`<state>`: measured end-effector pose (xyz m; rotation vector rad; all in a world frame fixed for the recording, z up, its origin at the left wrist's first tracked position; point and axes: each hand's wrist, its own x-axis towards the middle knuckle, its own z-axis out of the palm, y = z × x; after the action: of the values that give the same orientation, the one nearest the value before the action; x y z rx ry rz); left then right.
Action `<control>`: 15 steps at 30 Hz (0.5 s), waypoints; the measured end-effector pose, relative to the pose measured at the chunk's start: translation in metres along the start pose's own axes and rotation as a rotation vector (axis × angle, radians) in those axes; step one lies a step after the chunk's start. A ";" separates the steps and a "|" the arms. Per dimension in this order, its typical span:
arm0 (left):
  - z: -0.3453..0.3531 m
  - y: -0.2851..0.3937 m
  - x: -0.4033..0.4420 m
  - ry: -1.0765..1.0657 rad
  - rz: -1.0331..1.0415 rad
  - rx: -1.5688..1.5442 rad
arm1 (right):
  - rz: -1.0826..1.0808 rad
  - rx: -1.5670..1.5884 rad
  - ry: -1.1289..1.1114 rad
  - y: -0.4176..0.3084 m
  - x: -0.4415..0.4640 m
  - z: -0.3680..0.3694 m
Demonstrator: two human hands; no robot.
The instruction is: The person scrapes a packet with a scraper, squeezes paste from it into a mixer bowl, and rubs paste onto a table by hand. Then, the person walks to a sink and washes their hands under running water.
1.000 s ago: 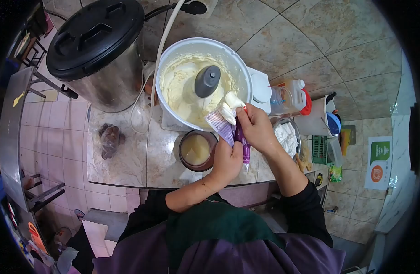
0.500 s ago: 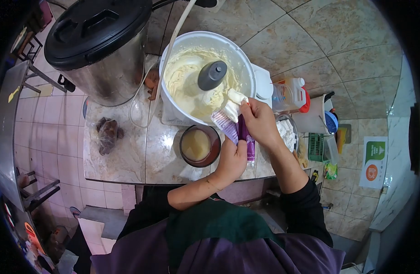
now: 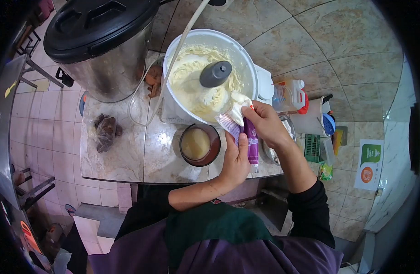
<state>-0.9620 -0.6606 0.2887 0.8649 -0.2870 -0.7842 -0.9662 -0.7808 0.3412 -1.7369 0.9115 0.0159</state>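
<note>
A purple printed packet (image 3: 252,145) is held upright in my left hand (image 3: 235,160), its fingers closed around the lower part. Its wrapper is peeled open at the top, baring a pale, butter-like block (image 3: 238,109). My right hand (image 3: 266,124) pinches the wrapper's upper edge beside this block. Both hands are just in front of the white mixing bowl (image 3: 251,64), at its lower right rim. Pale yellow cream (image 3: 186,86) coats the bowl's inside around a grey centre post (image 3: 216,74). Below the bowl stands a dark cup (image 3: 214,153) with yellowish contents.
A large steel pot with a black lid (image 3: 100,27) stands at left. A pale hose (image 3: 177,55) crosses the bowl's left side. A bagged brown lump (image 3: 106,133) lies on the counter (image 3: 123,164). Right are a plastic jug (image 3: 287,96), a partly hidden bowl and a green basket (image 3: 312,147).
Both hands and the packet have shifted slightly right. The right fingers are now lower against the block, and the packet's purple front shows more. The camera view has moved a little.
</note>
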 end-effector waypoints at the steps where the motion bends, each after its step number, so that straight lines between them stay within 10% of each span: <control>1: 0.000 -0.007 -0.001 -0.022 -0.008 -0.032 | 0.000 -0.002 -0.003 0.000 0.001 -0.002; 15: -0.006 0.001 -0.003 -0.085 -0.114 -0.088 | 0.038 -0.010 0.060 -0.006 0.003 0.005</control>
<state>-0.9605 -0.6550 0.2862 0.7715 -0.2777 -0.9340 -0.9586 -0.7780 0.3424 -1.7371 0.9900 -0.0062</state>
